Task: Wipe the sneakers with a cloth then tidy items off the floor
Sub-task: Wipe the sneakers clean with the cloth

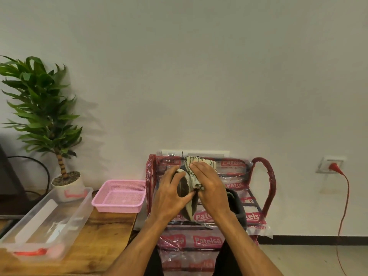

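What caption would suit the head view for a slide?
Left hand grips dark sneaker; right hand presses cloth on it.

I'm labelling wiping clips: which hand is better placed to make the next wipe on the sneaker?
Right. The right hand presses the cloth against the sneaker; the left hand grips the sneaker, steadying it.
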Tool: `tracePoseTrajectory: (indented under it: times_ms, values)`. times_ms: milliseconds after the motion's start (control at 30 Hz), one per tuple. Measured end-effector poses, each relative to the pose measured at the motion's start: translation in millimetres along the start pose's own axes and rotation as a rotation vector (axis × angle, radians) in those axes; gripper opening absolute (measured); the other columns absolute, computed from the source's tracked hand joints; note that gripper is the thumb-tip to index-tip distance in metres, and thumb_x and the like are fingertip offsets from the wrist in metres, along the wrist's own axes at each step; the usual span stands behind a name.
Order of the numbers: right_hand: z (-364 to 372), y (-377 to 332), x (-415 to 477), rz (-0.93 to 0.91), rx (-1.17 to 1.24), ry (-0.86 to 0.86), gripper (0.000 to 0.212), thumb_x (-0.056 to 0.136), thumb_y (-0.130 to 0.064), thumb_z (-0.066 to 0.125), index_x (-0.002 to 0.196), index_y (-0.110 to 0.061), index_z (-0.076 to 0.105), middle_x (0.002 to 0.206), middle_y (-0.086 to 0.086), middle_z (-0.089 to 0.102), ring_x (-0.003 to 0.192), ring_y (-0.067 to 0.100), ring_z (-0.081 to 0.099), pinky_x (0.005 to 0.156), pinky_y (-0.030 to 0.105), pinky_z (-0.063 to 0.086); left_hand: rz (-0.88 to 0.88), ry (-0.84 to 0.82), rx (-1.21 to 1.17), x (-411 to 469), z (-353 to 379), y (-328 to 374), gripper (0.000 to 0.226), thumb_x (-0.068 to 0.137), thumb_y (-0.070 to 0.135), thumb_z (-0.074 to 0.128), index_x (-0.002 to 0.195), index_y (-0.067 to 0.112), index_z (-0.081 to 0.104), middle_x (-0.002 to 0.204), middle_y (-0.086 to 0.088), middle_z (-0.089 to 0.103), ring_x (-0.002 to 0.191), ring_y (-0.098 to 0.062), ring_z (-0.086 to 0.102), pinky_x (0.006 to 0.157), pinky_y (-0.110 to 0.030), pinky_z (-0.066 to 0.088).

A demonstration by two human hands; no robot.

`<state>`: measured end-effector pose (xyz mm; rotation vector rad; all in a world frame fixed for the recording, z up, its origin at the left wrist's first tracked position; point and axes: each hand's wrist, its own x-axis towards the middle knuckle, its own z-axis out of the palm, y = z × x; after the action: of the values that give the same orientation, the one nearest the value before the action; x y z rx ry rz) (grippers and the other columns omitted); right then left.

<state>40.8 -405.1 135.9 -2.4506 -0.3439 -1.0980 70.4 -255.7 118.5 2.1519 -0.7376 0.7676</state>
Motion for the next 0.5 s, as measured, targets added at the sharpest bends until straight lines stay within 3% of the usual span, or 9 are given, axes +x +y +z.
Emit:
tracePoseTrajectory:
  times_ms: [100,200,267,367,500]
  values:
    - [0.1,-9.2,-0.9,0.151,0.095,0.008,0.074,0.065,0.020,0.065,0.130,-0.016,0.062,0.133,0.001,0.060,0.128,0.018,0.050,0.106,0.041,0.044,-0.002,0.006,0.003,1.7,-0.6,1.0,0.064,0.069,0.035,0.082,0.120,0.028,0.044,0.138,-0.005,0.047,0.126,-0.020,0.048,0.101,-0.019,0.031]
    - [-3.9,-15.6,-18.9,0.062,0.152,0.015,0.064,0.069,0.015,0.069,0.125,-0.014,0.064,0.128,0.001,0.063,0.125,0.014,0.052,0.107,0.033,0.042,-0.033,-0.001,-0.030,1.0,-2.8,0.7,0.061,0.070,0.041,0.077,0.119,0.029,0.042,0.139,-0.005,0.046,0.127,-0.018,0.045,0.098,-0.025,0.038]
    - [-5.5,-8.0,-16.6,0.021,0.118,0.008,0.062,0.071,0.013,0.070,0.126,-0.013,0.064,0.128,0.002,0.063,0.125,0.015,0.052,0.107,0.034,0.042,-0.036,0.004,-0.002,0.7,-1.7,3.0,0.059,0.070,0.043,0.077,0.117,0.026,0.046,0.137,-0.004,0.047,0.124,-0.017,0.047,0.094,-0.023,0.038]
    - [-2.1,-3.9,6.5,0.157,0.076,-0.016,0.064,0.073,0.016,0.062,0.129,-0.015,0.062,0.131,0.003,0.061,0.126,0.017,0.051,0.106,0.040,0.044,-0.041,0.015,0.042,3.5,1.8,7.3,0.055,0.070,0.037,0.081,0.114,0.018,0.054,0.131,-0.004,0.050,0.117,-0.016,0.051,0.089,-0.016,0.036]
    - [0.2,-22.8,5.7,0.169,0.171,-0.043,0.068,0.068,0.018,0.057,0.126,-0.015,0.064,0.131,0.000,0.061,0.127,0.010,0.048,0.111,0.016,0.027,-0.068,0.005,-0.034,5.7,-0.3,-1.0,0.054,0.073,0.042,0.074,0.116,0.025,0.044,0.129,0.002,0.047,0.115,-0.013,0.050,0.088,-0.032,0.053]
